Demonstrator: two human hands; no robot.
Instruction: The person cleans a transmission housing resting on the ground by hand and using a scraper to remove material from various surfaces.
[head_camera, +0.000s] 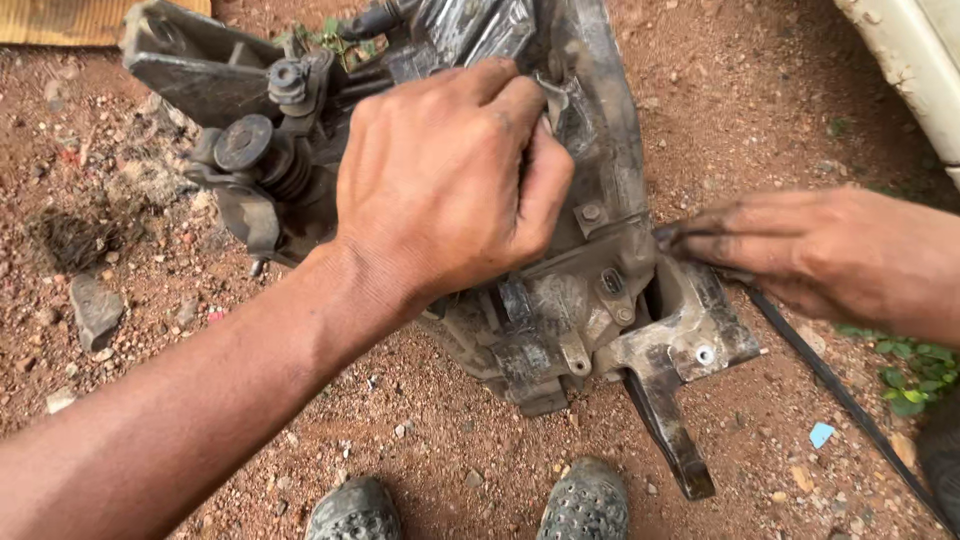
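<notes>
While my left hand (440, 185) clamps its fingers on the gearbox housing (590, 290) | right hand (800, 250) fingers together, pinching black rod (840, 390) at housing's right edge | housing's long axis runs away from me.

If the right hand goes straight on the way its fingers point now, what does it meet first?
The right hand points leftward, its fingers holding a thin black tool. Straight ahead lies the greasy gearbox housing, at the opening beside its mounting bracket. It would probably meet that first, though depth is unclear.

Left hand (445, 180) hides the gearbox housing's (590, 300) middle.
</notes>
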